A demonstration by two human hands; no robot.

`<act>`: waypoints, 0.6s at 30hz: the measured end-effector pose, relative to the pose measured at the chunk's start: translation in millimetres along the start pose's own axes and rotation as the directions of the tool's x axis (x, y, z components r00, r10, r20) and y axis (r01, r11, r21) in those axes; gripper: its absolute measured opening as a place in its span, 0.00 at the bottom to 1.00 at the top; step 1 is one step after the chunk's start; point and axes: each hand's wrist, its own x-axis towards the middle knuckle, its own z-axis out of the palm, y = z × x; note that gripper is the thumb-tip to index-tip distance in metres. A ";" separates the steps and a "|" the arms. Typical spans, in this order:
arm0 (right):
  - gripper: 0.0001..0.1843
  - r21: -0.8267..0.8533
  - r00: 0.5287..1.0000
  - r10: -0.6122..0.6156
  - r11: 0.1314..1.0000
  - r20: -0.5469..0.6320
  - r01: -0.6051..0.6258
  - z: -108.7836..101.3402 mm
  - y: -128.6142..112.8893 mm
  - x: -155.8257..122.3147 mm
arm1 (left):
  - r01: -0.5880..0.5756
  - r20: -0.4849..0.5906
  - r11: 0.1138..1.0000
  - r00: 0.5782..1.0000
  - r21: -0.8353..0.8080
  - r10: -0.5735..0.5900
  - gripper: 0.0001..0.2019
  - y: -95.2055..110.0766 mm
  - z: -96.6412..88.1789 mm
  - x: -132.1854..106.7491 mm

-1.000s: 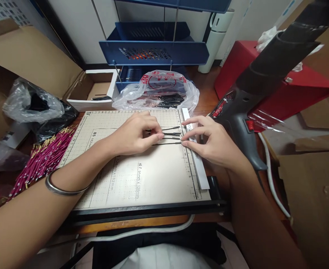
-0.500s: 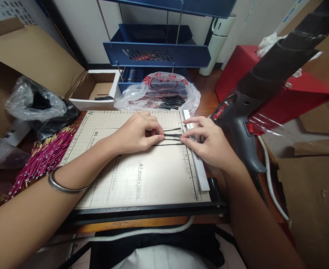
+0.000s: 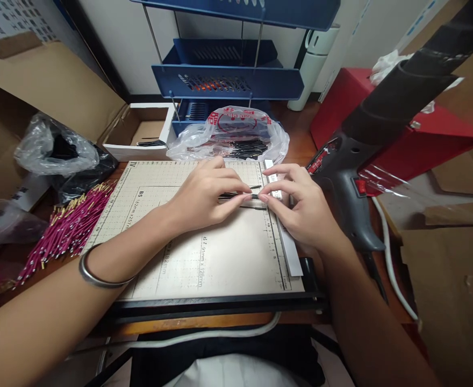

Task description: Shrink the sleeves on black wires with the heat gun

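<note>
Thumb and finger of my left hand (image 3: 216, 193) pinch thin black wires (image 3: 232, 195) just above the paper cutter's gridded board (image 3: 220, 258). My right hand (image 3: 296, 196) meets it from the other side, its thumb and index finger closed on the ends of the same wires. The two sets of fingertips are nearly touching. Further black wires (image 3: 256, 208) lie on the board beside the fingers. A white strip (image 3: 289, 247) runs along the board's right edge, partly under my right hand. How many wires are in the pinch is hidden.
Magenta wires with gold tips (image 3: 67, 228) are heaped at left. Behind the board sit a plastic bag of black pieces (image 3: 248, 148) and a small white box (image 3: 140, 126). A heat gun (image 3: 357, 183) stands close on the right, before a red box (image 3: 341, 102).
My left hand has slid right along the wires, up close to my right fingertips. The right hand stays nearly in place. The view has shifted slightly.
</note>
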 end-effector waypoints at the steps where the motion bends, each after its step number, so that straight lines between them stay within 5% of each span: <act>1: 0.06 0.006 1.000 -0.011 1.000 -0.011 0.011 0.3 -1.5 0.3 | -0.012 -0.001 1.000 1.000 0.018 0.012 0.11 1.8 1.4 -0.1; 18: 0.06 0.153 0.999 0.020 0.988 -0.050 -0.012 0.4 -3.8 0.4 | -0.067 -0.124 0.996 0.989 0.055 0.074 0.09 6.0 5.3 -1.8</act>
